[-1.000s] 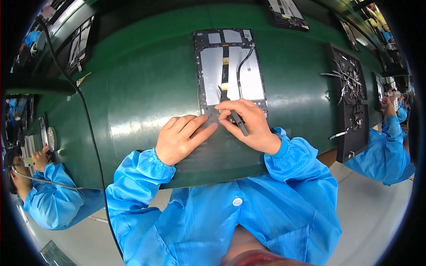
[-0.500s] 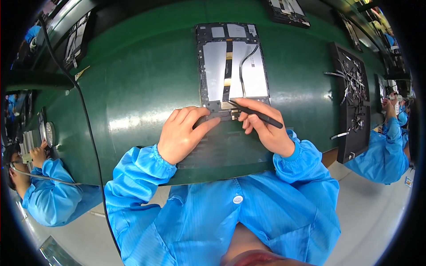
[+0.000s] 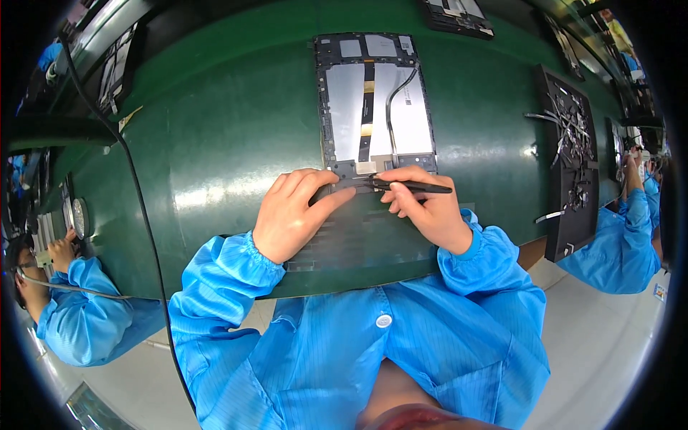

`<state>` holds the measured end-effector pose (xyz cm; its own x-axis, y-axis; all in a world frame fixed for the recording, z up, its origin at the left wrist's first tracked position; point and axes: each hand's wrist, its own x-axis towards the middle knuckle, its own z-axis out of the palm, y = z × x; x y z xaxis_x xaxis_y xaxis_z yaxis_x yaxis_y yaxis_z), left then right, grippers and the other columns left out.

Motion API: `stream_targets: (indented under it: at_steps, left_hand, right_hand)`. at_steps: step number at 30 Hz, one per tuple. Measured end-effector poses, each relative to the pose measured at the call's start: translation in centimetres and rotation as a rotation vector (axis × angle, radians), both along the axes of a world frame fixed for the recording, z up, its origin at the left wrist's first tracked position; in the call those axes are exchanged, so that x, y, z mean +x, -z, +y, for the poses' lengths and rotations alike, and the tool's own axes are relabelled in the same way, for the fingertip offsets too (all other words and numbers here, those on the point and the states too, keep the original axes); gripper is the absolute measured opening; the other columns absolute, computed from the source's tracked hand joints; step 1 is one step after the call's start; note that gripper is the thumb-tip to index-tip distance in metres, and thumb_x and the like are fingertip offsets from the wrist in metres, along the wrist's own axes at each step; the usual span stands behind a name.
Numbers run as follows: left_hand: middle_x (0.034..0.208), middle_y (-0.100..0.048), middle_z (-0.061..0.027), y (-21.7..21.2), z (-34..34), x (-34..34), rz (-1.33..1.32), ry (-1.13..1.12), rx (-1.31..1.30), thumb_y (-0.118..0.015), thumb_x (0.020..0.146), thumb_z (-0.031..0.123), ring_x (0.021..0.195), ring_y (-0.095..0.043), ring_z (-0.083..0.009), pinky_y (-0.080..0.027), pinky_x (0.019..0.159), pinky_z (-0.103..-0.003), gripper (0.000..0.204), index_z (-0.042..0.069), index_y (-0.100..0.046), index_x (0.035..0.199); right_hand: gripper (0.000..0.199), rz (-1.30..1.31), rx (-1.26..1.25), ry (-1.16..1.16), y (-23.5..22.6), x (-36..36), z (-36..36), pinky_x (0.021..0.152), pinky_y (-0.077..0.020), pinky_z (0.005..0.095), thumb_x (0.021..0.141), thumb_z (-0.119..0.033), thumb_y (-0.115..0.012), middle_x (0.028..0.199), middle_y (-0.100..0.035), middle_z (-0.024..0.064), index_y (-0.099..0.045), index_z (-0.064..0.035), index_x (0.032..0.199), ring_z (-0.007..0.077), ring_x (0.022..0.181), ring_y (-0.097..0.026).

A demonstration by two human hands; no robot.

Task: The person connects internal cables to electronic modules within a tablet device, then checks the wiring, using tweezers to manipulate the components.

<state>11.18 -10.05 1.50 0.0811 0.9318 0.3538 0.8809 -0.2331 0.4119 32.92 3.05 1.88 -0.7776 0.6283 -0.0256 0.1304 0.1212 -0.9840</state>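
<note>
An opened tablet (image 3: 340,107) lies on the green bench in front of me, its silver inner plate and black frame showing. A dark flat ribbon cable (image 3: 368,107) with gold-coloured sections runs down its middle, and a thin black cable (image 3: 389,118) curves beside it. My left hand (image 3: 287,215) grips the near left corner, thumb and fingers closed around the frame. Between the thumb and fingers of my right hand (image 3: 433,215) are black tweezers (image 3: 426,187), lying nearly level. Their tips touch or hover over the tablet's near end, below the ribbon; the exact contact is too small to tell.
At the right stands a black tray (image 3: 562,240) with several loose cables and small parts, some sticking out over its edge. Another opened device (image 3: 462,18) lies at the far edge. A black cord (image 3: 140,179) hangs down on the left. Co-workers in blue sit at both sides.
The tweezers have swung from a slant to nearly level, and their tips have moved from the ribbon's lower end down to the tablet's near edge. My left hand has stayed nearly still.
</note>
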Motion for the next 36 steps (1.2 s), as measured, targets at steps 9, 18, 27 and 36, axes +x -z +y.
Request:
stream_targets:
  at_steps: [9, 18, 27, 36]
  left_hand:
    - [0.117, -0.066, -0.0036, -0.2, -0.8, -0.9, 0.142, 0.053, 0.023, -0.067, 0.072, 0.012, 0.102, -0.063, -0.0231, -0.051, 0.082, -0.035, 0.041, 0.017, -0.073, 0.113]
    - [0.117, -0.068, -0.003, -0.1, -0.6, -1.2, 0.136, 0.07, 0.057, -0.065, 0.073, 0.013, 0.102, -0.064, -0.0214, -0.052, 0.081, -0.034, 0.04, 0.014, -0.073, 0.112]
    - [0.114, -0.069, -0.0032, -0.3, -0.5, -1.0, 0.129, 0.065, 0.064, -0.066, 0.072, 0.013, 0.1, -0.065, -0.0221, -0.052, 0.079, -0.034, 0.038, 0.014, -0.074, 0.109]
    - [0.118, -0.066, -0.0018, 0.4, -2.0, 2.2, 0.092, 0.247, 0.051, -0.076, 0.076, 0.022, 0.101, -0.063, -0.0202, -0.05, 0.08, -0.034, 0.039, 0.015, -0.072, 0.114]
  right_hand:
    - [0.014, -0.045, -0.03, 0.078, -0.5, 0.3, 0.4, 0.071, -0.0542, 0.0259, 0.095, -0.004, -0.065, 0.105, -0.071, 0.0088, -0.069, -0.0011, 0.108, 0.0114, 0.087, -0.067]
    - [0.022, 0.059, 0.302, -0.109, 0.4, -1.3, 0.0, 0.081, -0.0586, 0.0348, 0.088, -0.001, -0.069, 0.106, -0.074, 0.0113, -0.07, -0.0022, 0.109, 0.0272, 0.093, -0.073]
    - [0.025, 0.019, 0.388, -0.205, 0.3, -1.0, 0.3, 0.077, -0.0573, 0.0293, 0.092, -0.003, -0.067, 0.109, -0.073, 0.0113, -0.069, -0.0012, 0.117, 0.0191, 0.087, -0.072]
    - [0.017, 0.042, -0.058, -0.019, 0.0, 1.1, 0.8, 0.061, -0.0515, 0.025, 0.098, -0.009, -0.06, 0.082, -0.069, 0.0072, -0.068, 0.0017, 0.109, 0.0105, 0.071, -0.067]
